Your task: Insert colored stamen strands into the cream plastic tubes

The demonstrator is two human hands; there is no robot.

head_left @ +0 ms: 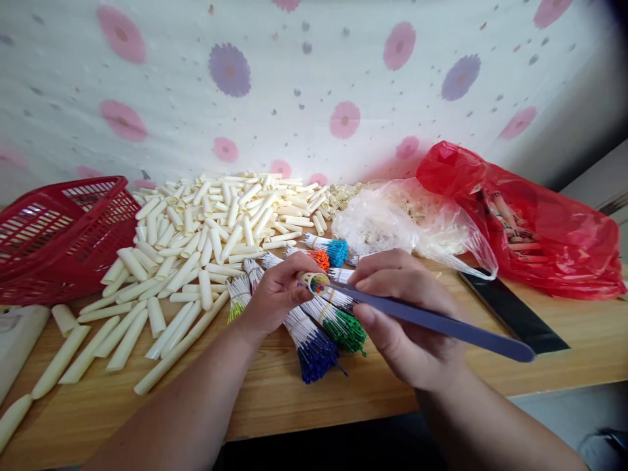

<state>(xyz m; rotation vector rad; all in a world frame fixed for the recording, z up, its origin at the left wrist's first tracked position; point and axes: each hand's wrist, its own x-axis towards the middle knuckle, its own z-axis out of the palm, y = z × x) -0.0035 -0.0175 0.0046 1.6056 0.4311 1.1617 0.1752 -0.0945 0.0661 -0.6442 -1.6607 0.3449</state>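
Note:
My left hand [272, 297] is closed around a short cream-coloured tube [306, 280], its open end facing right. Small coloured bits show inside that opening. My right hand [412, 317] grips dark purple-grey tweezers [456, 326], whose tips reach the mouth of the tube. Whether the tips pinch anything is too small to tell. Around and below the hands lie bundles of thin white sticks with coloured tips: dark blue [316, 360], green [347, 332], orange [318, 259], light blue [336, 250] and yellow [236, 309].
A large heap of cream tubes [220, 222] covers the table's left and middle. At far left stands a red basket [63, 242]. Behind my right hand are a clear plastic bag [383, 219] and a red bag [569, 235]. A flat black strip [520, 317] lies at right.

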